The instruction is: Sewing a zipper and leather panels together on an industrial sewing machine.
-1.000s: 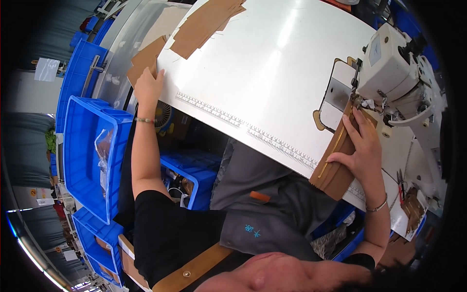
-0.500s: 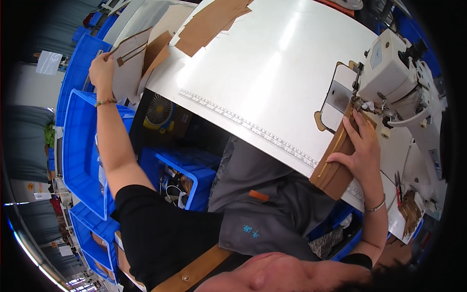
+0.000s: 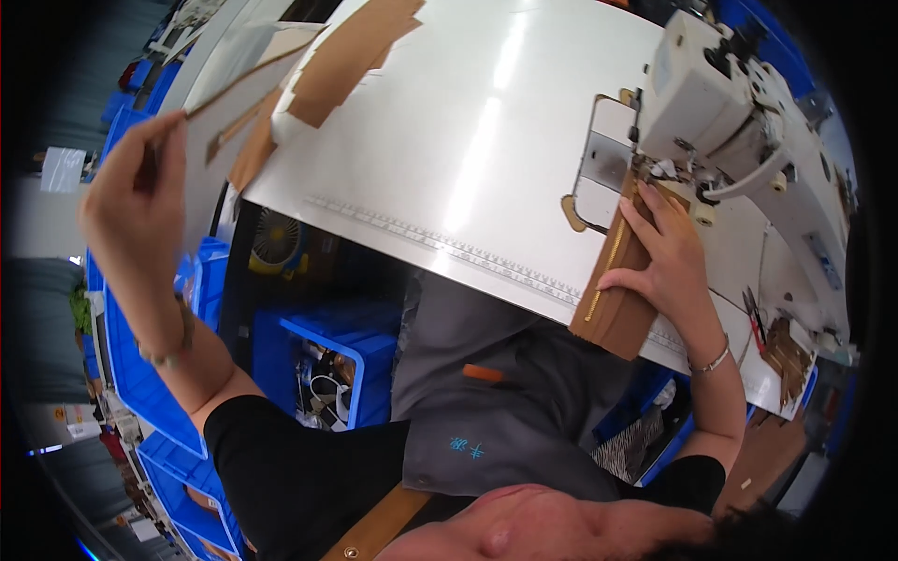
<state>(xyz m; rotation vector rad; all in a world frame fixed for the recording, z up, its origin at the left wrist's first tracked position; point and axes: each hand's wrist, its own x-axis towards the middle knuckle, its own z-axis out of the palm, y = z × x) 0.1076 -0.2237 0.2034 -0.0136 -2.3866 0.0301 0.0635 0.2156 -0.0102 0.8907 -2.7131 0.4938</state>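
Note:
My left hand, raised at the left, pinches the edge of a pale flat panel with a brown rim and a brown strip on its face. The panel stands tilted beside the table's left end. My right hand lies with fingers spread on a brown leather-like piece that has a yellow zipper along it. The far end of this piece sits at the needle area of a white sewing machine. Its near end overhangs the table's front edge.
A stack of brown pieces lies at the back left of the white table. A ruler strip runs along the front edge. Scissors lie at the right. Blue bins and a fan stand below.
My left hand has come nearer and lifted, swinging the pale panel with it. My right hand keeps its place on the zippered piece. The whole view has shifted slightly.

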